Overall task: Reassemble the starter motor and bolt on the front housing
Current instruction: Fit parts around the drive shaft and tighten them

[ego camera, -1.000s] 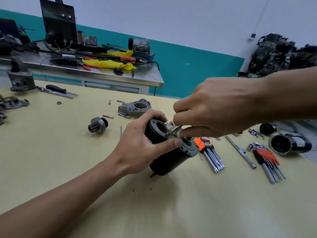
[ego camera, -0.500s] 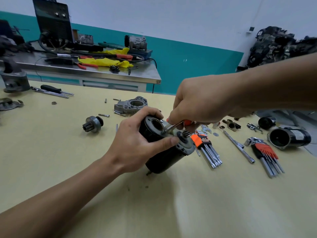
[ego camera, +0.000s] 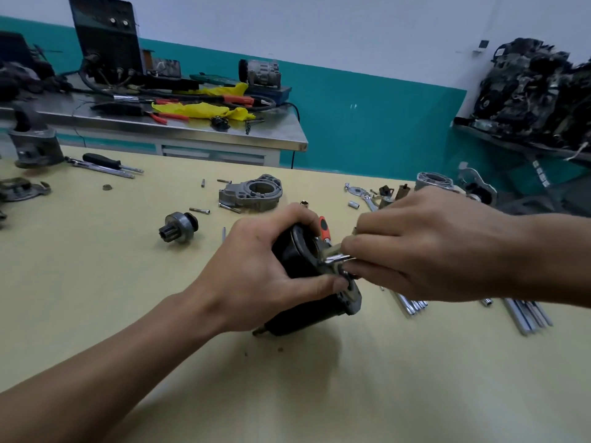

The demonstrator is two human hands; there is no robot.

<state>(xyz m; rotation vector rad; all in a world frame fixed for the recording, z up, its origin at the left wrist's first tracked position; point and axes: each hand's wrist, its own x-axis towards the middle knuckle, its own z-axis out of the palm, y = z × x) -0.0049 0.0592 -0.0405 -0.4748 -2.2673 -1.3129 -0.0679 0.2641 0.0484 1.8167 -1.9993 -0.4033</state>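
Tabletop (ego camera: 96, 282) bears the motor body (ego camera: 300, 314), propped with its long axis tilted up toward the right. Our left hand (ego camera: 256, 276) wraps round it; our right hand (ego camera: 425, 251) meets its raised end. Beyond the motor body, apart, nearer our left hand, lies the front housing (ego camera: 252, 193). That right hand pinches a small metal piece (ego camera: 335, 258) at the rim.

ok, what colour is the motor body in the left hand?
Black. The motor body in the left hand shows best in the head view.
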